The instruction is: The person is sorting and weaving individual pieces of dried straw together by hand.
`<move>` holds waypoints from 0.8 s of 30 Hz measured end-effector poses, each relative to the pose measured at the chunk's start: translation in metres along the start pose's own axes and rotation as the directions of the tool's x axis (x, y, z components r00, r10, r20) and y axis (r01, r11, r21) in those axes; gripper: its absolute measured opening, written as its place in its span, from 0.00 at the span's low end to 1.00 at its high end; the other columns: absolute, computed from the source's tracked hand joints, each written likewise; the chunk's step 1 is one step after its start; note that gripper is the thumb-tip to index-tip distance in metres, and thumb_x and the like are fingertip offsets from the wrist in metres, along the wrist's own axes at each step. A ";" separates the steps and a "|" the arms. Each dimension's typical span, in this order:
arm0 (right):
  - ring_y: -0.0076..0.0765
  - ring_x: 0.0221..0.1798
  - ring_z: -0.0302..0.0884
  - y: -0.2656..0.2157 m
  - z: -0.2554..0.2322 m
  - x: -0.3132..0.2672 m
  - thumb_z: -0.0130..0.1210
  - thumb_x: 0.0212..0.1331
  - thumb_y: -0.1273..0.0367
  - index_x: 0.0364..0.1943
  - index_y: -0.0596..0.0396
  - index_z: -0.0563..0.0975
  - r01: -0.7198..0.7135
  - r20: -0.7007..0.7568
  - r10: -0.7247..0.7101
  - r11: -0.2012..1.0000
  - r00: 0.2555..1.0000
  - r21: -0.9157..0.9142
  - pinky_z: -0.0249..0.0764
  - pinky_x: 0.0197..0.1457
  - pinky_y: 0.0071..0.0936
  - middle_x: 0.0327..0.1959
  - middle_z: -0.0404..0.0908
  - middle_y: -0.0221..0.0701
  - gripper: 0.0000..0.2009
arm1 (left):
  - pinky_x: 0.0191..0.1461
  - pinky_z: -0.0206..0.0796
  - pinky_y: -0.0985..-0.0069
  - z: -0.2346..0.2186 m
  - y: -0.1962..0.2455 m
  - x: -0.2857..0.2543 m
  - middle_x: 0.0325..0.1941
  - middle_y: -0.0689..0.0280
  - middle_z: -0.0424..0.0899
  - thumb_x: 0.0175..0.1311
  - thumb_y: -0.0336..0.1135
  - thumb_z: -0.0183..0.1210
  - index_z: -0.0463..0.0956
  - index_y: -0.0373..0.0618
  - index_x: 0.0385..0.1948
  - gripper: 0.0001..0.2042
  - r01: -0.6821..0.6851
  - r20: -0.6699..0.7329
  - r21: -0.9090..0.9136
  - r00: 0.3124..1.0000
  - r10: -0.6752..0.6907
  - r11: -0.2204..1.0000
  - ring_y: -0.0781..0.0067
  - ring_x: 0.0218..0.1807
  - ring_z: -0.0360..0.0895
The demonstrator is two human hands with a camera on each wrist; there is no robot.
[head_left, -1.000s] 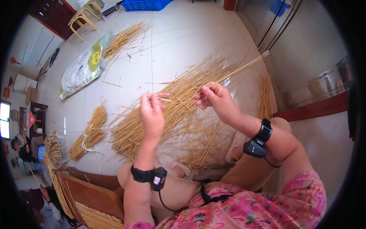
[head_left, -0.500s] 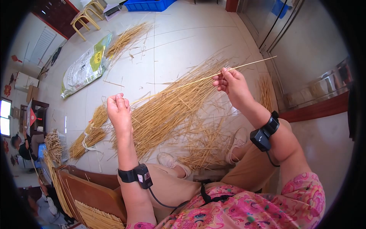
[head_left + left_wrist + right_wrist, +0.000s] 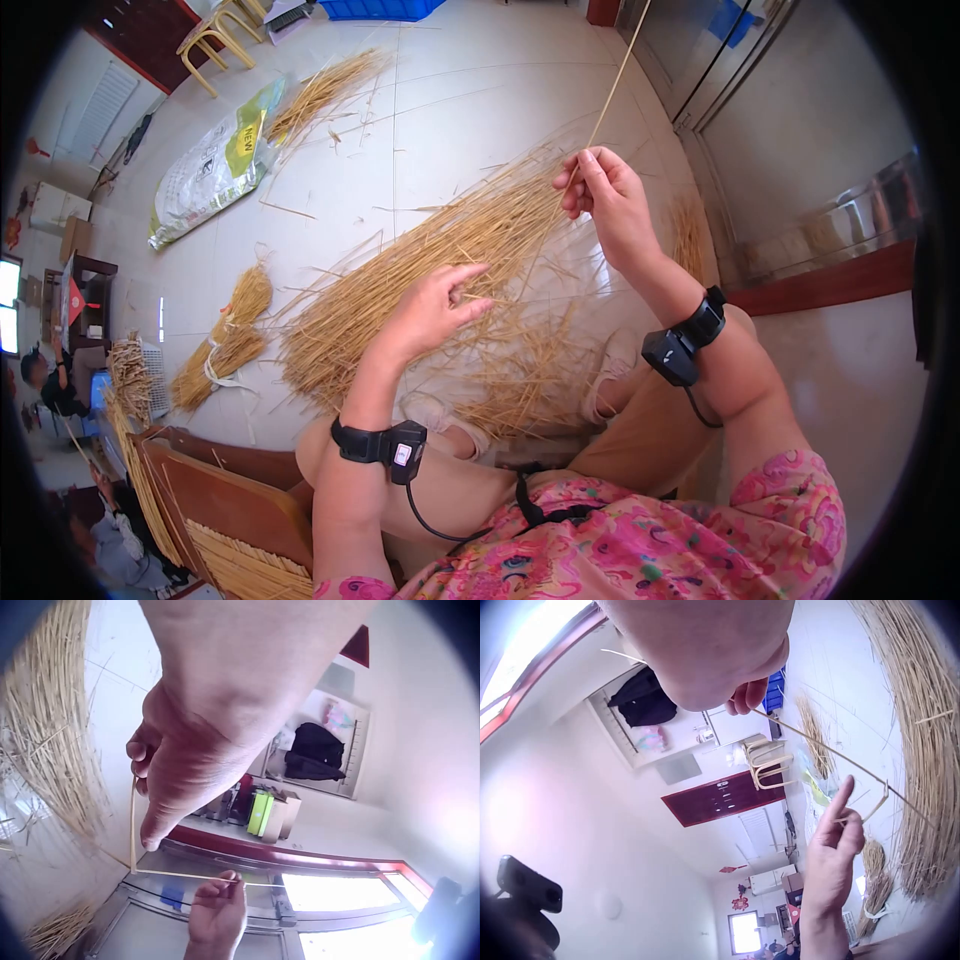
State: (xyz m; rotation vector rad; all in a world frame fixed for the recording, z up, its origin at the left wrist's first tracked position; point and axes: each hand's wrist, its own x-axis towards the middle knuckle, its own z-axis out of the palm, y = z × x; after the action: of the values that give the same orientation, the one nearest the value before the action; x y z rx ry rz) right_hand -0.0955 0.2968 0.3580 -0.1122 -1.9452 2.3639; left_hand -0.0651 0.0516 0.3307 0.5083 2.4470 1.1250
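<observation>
My right hand (image 3: 610, 205) pinches a long, thin straw stalk (image 3: 617, 80) between thumb and fingers. The stalk slants up past the hand, and its lower part runs down over the straw pile (image 3: 400, 300). My left hand (image 3: 430, 312) is lower and to the left, index finger and thumb stretched apart. In the left wrist view, a pale strip of straw (image 3: 133, 825) runs from its curled fingers to a sharp bend at the stalk. The right wrist view also has this strip (image 3: 875, 811) leaving the left hand and meeting the stalk.
Straw scraps (image 3: 525, 375) lie around my feet. To the left are a tied straw bundle (image 3: 245, 310) and a printed sack (image 3: 205, 175) with straw at its mouth. Brown wooden furniture (image 3: 225, 475) stands beside my left knee. Another person (image 3: 60, 385) is at the far left.
My hands spread apart along the stalk, then my left hand came back right and down, its index finger and thumb opening out. The stalk has swung from slanting to steeply upright in my right hand.
</observation>
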 end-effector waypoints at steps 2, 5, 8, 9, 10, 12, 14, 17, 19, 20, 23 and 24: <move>0.17 0.24 0.70 -0.001 0.000 0.001 0.41 0.69 0.66 0.35 0.57 0.71 0.059 0.011 -0.059 0.998 0.998 -0.015 0.68 0.27 0.15 0.30 0.77 0.29 0.10 | 0.33 0.62 0.76 0.011 -0.003 0.001 0.26 0.66 0.70 0.56 0.42 0.62 0.77 0.50 0.48 0.18 -0.055 0.071 0.000 0.996 0.055 0.998 0.73 0.28 0.64; 0.16 0.24 0.70 -0.004 -0.004 0.006 0.41 0.68 0.67 0.36 0.57 0.71 0.097 -0.021 -0.097 0.995 0.995 -0.020 0.67 0.26 0.14 0.29 0.77 0.29 0.09 | 0.36 0.62 0.76 0.018 -0.016 0.004 0.27 0.65 0.68 0.58 0.41 0.60 0.79 0.50 0.45 0.14 -0.067 0.224 0.051 0.973 0.054 0.996 0.72 0.29 0.65; 0.16 0.24 0.70 -0.006 -0.012 0.012 0.44 0.67 0.68 0.36 0.57 0.71 0.081 -0.118 -0.079 0.997 0.990 0.012 0.66 0.26 0.14 0.30 0.77 0.28 0.07 | 0.39 0.64 0.73 0.019 -0.015 0.005 0.28 0.62 0.71 0.61 0.40 0.55 0.80 0.46 0.39 0.11 -0.091 0.189 -0.048 0.977 0.099 0.995 0.66 0.32 0.69; 0.16 0.25 0.70 -0.006 -0.014 0.013 0.46 0.66 0.68 0.37 0.57 0.71 0.061 -0.097 -0.056 0.997 0.994 0.048 0.66 0.25 0.13 0.30 0.77 0.29 0.07 | 0.39 0.64 0.73 0.018 -0.015 0.006 0.27 0.62 0.70 0.62 0.38 0.54 0.79 0.45 0.36 0.10 -0.149 0.131 -0.062 0.979 0.156 0.987 0.66 0.32 0.69; 0.16 0.25 0.71 -0.004 -0.016 0.013 0.47 0.65 0.68 0.37 0.57 0.71 0.039 -0.076 -0.032 0.996 0.997 0.083 0.66 0.25 0.13 0.31 0.77 0.29 0.07 | 0.39 0.63 0.73 0.019 -0.015 0.007 0.27 0.62 0.70 0.63 0.37 0.52 0.79 0.44 0.34 0.09 -0.205 0.072 -0.074 0.975 0.210 0.976 0.66 0.32 0.69; 0.16 0.26 0.72 -0.002 -0.013 0.009 0.49 0.64 0.68 0.38 0.57 0.72 -0.035 0.012 0.034 0.995 0.999 0.095 0.65 0.25 0.12 0.33 0.78 0.29 0.07 | 0.38 0.63 0.73 0.019 -0.014 0.009 0.26 0.62 0.69 0.65 0.35 0.50 0.76 0.41 0.29 0.09 -0.263 0.008 -0.097 0.964 0.265 0.960 0.66 0.31 0.69; 0.16 0.27 0.72 0.002 0.001 -0.006 0.51 0.63 0.68 0.40 0.57 0.72 -0.130 0.137 0.123 0.991 0.983 0.041 0.64 0.25 0.10 0.34 0.77 0.31 0.07 | 0.37 0.63 0.73 0.016 -0.009 0.010 0.27 0.61 0.69 0.65 0.34 0.48 0.73 0.39 0.25 0.11 -0.268 -0.001 -0.128 0.963 0.270 0.955 0.66 0.31 0.69; 0.19 0.31 0.77 0.018 0.021 -0.024 0.52 0.63 0.68 0.39 0.59 0.73 -0.157 0.339 0.192 0.979 0.921 -0.128 0.69 0.28 0.13 0.35 0.79 0.31 0.08 | 0.36 0.63 0.73 0.018 -0.003 0.010 0.26 0.60 0.70 0.66 0.35 0.48 0.71 0.38 0.26 0.11 -0.241 -0.078 -0.193 0.970 0.230 0.951 0.66 0.30 0.70; 0.20 0.32 0.77 0.034 0.025 -0.031 0.51 0.63 0.68 0.37 0.59 0.74 -0.154 0.415 0.214 0.973 0.884 -0.173 0.70 0.29 0.14 0.33 0.79 0.31 0.07 | 0.37 0.63 0.75 0.017 -0.003 0.011 0.26 0.63 0.70 0.68 0.36 0.46 0.71 0.38 0.28 0.12 -0.239 -0.101 -0.206 0.970 0.222 0.949 0.71 0.31 0.69; 0.20 0.32 0.78 0.039 0.027 -0.034 0.51 0.63 0.69 0.37 0.59 0.74 -0.151 0.450 0.225 0.969 0.864 -0.196 0.71 0.30 0.15 0.32 0.79 0.31 0.07 | 0.38 0.63 0.76 0.016 -0.003 0.012 0.26 0.64 0.70 0.69 0.37 0.45 0.71 0.39 0.29 0.12 -0.239 -0.111 -0.211 0.969 0.220 0.948 0.74 0.31 0.68; 0.21 0.33 0.78 0.039 0.033 -0.037 0.50 0.64 0.70 0.34 0.60 0.74 -0.168 0.412 0.219 0.973 0.885 -0.156 0.74 0.32 0.17 0.29 0.79 0.30 0.06 | 0.37 0.63 0.74 0.015 -0.005 0.013 0.26 0.62 0.71 0.69 0.37 0.45 0.72 0.38 0.29 0.13 -0.218 -0.118 -0.205 0.973 0.197 0.954 0.70 0.30 0.70; 0.22 0.33 0.79 0.039 0.034 -0.036 0.49 0.64 0.70 0.34 0.60 0.74 -0.192 0.398 0.226 0.974 0.889 -0.123 0.75 0.33 0.17 0.29 0.79 0.31 0.07 | 0.36 0.63 0.72 0.013 -0.005 0.013 0.26 0.62 0.72 0.68 0.37 0.47 0.72 0.38 0.29 0.12 -0.237 -0.162 -0.079 0.962 0.222 0.968 0.66 0.31 0.71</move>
State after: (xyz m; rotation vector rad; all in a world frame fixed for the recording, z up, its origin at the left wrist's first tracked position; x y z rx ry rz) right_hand -0.0637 0.2528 0.3267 0.1998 -2.3185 2.6175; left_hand -0.0705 0.0631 0.3160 0.7146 2.4941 1.4178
